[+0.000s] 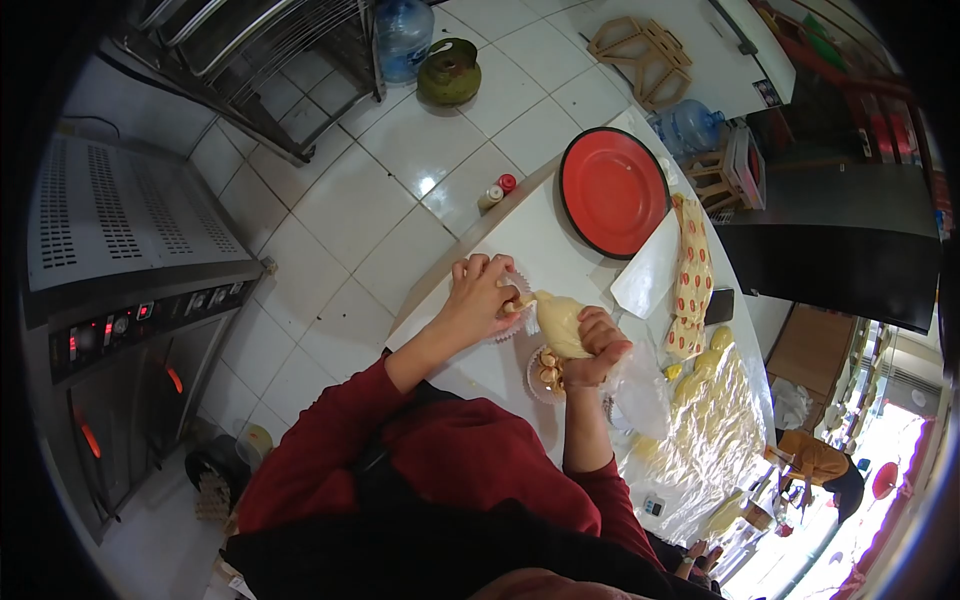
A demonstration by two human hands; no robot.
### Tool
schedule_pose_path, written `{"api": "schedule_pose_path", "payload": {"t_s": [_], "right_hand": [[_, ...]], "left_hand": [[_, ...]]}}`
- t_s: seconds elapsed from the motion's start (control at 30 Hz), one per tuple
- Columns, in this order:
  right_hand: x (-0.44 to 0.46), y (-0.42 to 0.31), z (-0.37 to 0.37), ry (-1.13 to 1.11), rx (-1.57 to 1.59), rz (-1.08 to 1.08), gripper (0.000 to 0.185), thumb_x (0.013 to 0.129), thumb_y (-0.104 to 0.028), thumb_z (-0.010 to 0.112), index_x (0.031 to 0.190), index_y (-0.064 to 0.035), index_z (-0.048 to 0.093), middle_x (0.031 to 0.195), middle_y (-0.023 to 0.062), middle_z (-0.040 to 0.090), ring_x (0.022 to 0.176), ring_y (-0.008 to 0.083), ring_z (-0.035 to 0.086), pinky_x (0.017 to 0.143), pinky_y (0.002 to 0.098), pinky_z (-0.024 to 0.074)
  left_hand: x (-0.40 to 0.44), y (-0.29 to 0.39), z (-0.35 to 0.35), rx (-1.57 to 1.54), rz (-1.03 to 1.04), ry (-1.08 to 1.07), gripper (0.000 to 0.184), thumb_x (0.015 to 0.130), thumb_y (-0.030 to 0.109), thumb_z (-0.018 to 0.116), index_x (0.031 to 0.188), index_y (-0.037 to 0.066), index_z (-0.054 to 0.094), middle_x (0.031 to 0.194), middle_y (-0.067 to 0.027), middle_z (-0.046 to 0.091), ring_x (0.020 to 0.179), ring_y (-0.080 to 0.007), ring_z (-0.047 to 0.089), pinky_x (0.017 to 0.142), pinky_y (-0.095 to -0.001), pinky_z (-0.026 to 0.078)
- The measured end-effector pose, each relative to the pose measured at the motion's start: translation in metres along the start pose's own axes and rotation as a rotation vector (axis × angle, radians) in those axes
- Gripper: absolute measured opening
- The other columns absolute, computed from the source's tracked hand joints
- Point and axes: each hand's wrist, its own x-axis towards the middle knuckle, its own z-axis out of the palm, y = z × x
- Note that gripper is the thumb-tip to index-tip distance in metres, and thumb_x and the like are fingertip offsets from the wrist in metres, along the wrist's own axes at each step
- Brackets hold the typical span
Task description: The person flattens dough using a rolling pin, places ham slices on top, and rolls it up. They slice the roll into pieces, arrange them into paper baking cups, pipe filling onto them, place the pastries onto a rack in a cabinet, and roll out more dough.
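Note:
In my right hand is a plump piping bag of pale yellow cream, my fingers wrapped round its wide end. Its narrow end points left, to the fingers of my left hand. My left hand is closed on a small light-brown piece, perhaps pastry, touching the bag's tip; its full shape is hidden. A white fluted paper cup lies under and beside my left fingers. Nearer my body, a second paper cup holds several small golden-brown balls.
Across the white table are a red plate with a black rim, patterned paper, a dark phone and foil. Two small bottles stand by the edge. An oven is on the left. Another person is far right.

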Motion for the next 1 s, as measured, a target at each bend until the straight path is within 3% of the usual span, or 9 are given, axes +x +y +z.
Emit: {"api": "schedule_pose_path", "payload": {"t_s": [0.17, 0.27, 0.37, 0.47, 0.67, 0.77, 0.87, 1.0], "right_hand": [[0.005, -0.001, -0.007, 0.072, 0.017, 0.003, 0.051, 0.095, -0.042, 0.023, 0.052, -0.013, 0.022, 0.044, -0.0007, 0.025, 0.045, 0.0135, 0.026, 0.063, 0.0324, 0.0377], [0.012, -0.005, -0.014, 0.131, 0.031, 0.021, 0.05, 0.095, -0.041, 0.024, 0.052, -0.0138, 0.022, 0.045, -0.0009, 0.022, 0.045, 0.0136, 0.025, 0.064, 0.0319, 0.0378], [0.022, -0.018, -0.013, 0.35, 0.165, 0.128, 0.049, 0.095, -0.041, 0.025, 0.053, -0.0152, 0.021, 0.046, -0.0021, 0.018, 0.045, 0.0128, 0.022, 0.062, 0.0314, 0.0369], [0.027, -0.019, -0.03, 0.433, 0.332, 0.245, 0.048, 0.095, -0.041, 0.027, 0.054, -0.016, 0.019, 0.046, -0.0026, 0.017, 0.047, 0.0137, 0.021, 0.064, 0.0318, 0.0355], [0.022, -0.019, -0.045, 0.529, 0.367, 0.297, 0.047, 0.095, -0.04, 0.027, 0.055, -0.0166, 0.018, 0.048, -0.003, 0.016, 0.048, 0.0131, 0.018, 0.062, 0.0316, 0.0341], [0.022, -0.026, -0.04, 0.561, 0.361, 0.291, 0.046, 0.095, -0.041, 0.027, 0.057, -0.0167, 0.017, 0.049, -0.0043, 0.013, 0.045, 0.0112, 0.015, 0.056, 0.028, 0.0305], [0.018, -0.029, -0.045, 0.527, 0.407, 0.291, 0.048, 0.095, -0.04, 0.027, 0.055, -0.0162, 0.018, 0.047, -0.0033, 0.015, 0.048, 0.013, 0.016, 0.059, 0.0302, 0.0312], [0.017, -0.035, -0.043, 0.547, 0.442, 0.3, 0.048, 0.095, -0.04, 0.027, 0.055, -0.0163, 0.017, 0.047, -0.0031, 0.015, 0.047, 0.013, 0.016, 0.057, 0.0299, 0.0295]], "left_hand": [[-0.004, 0.002, 0.0, 0.013, -0.041, 0.029, 0.018, 0.062, 0.025, 0.07, 0.074, 0.012, 0.067, 0.111, -0.0034, 0.045, 0.101, -0.0271, 0.036, 0.089, -0.043, 0.025], [-0.005, 0.002, -0.002, 0.012, -0.051, -0.039, 0.024, 0.062, 0.024, 0.069, 0.084, 0.015, 0.066, 0.111, -0.0022, 0.048, 0.101, -0.0251, 0.037, 0.089, -0.045, 0.024], [-0.004, 0.004, 0.0, -0.013, -0.071, -0.043, 0.035, 0.065, 0.025, 0.069, 0.098, 0.018, 0.063, 0.105, 0.0007, 0.055, 0.101, -0.0213, 0.041, 0.089, -0.048, 0.022], [-0.003, 0.007, -0.007, -0.067, -0.105, -0.112, 0.039, 0.07, 0.025, 0.067, 0.107, 0.02, 0.058, 0.091, 0.0041, 0.061, 0.099, -0.0176, 0.043, 0.09, -0.0506, 0.02], [-0.005, -0.004, 0.002, -0.043, -0.02, -0.065, 0.021, 0.075, 0.025, 0.064, 0.094, 0.018, 0.063, 0.081, 0.0062, 0.062, 0.098, -0.0165, 0.042, 0.091, -0.052, 0.017], [-0.005, -0.005, 0.006, 0.003, 0.006, -0.072, 0.021, 0.072, 0.029, 0.066, 0.09, 0.017, 0.064, 0.083, 0.0066, 0.062, 0.098, -0.0169, 0.041, 0.091, -0.0513, 0.017], [-0.004, 0.0, -0.005, -0.04, 0.027, -0.074, 0.025, 0.069, 0.032, 0.069, 0.088, 0.017, 0.064, 0.082, 0.0047, 0.062, 0.1, -0.0178, 0.041, 0.091, -0.0504, 0.017], [-0.005, 0.005, -0.008, -0.049, 0.019, 0.041, 0.032, 0.066, 0.035, 0.07, 0.091, 0.016, 0.064, 0.097, 0.0008, 0.058, 0.103, -0.0204, 0.041, 0.091, -0.0474, 0.019]]}}
